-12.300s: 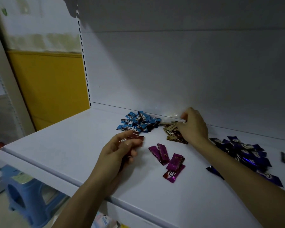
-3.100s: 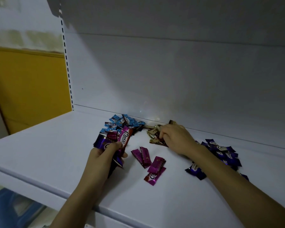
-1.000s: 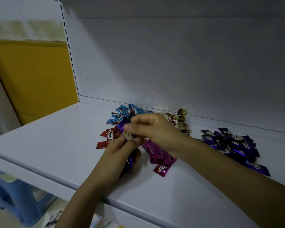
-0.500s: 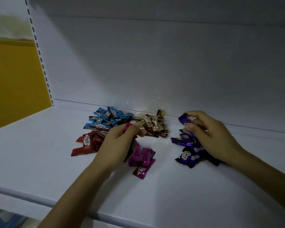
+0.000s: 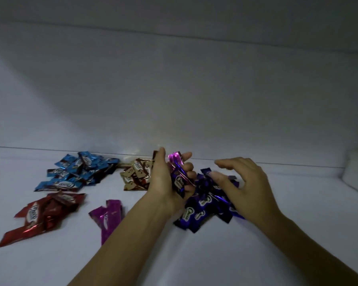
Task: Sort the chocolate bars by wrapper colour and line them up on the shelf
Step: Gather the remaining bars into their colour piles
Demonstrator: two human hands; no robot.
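Cream-and-brown foil as the landmark: a small heap of cream-wrapped chocolate bars (image 5: 135,176) at the back of the flat white shelf board (image 5: 277,254), close to the pale rear wall (image 5: 194,89). Left of that cream heap, along the same back edge, a loose pile of bright blue foil-wrapped bars (image 5: 79,172), overlapping at all angles. Further forward and left of the cream heap, nearer the camera than the blue pile, a cluster of shiny red foil-wrapped bars (image 5: 43,211). In front of the cream heap, a few magenta foil-wrapped bars (image 5: 110,215), side by side, partly hidden by the left forearm (image 5: 132,234). Just right of the cream heap, above the board, the left hand (image 5: 163,182), palm turned rightward, fingers and thumb curled round a held bunch of bars (image 5: 178,180): dark purple wrappers with a magenta one sticking out at the top. Right of the cream heap and below that hand, a heap of dark purple foil-wrapped bars (image 5: 203,207) on the board. Over the right side of that purple heap, the right hand (image 5: 246,188), blurred, fingers spread and loosely bent, thumb apart from them, nothing seen pinched. Contact with the wrappers beneath: cannot tell. Far right of the cream heap, at the frame's edge, a pale blocky object (image 5: 355,176), too dim to identify.
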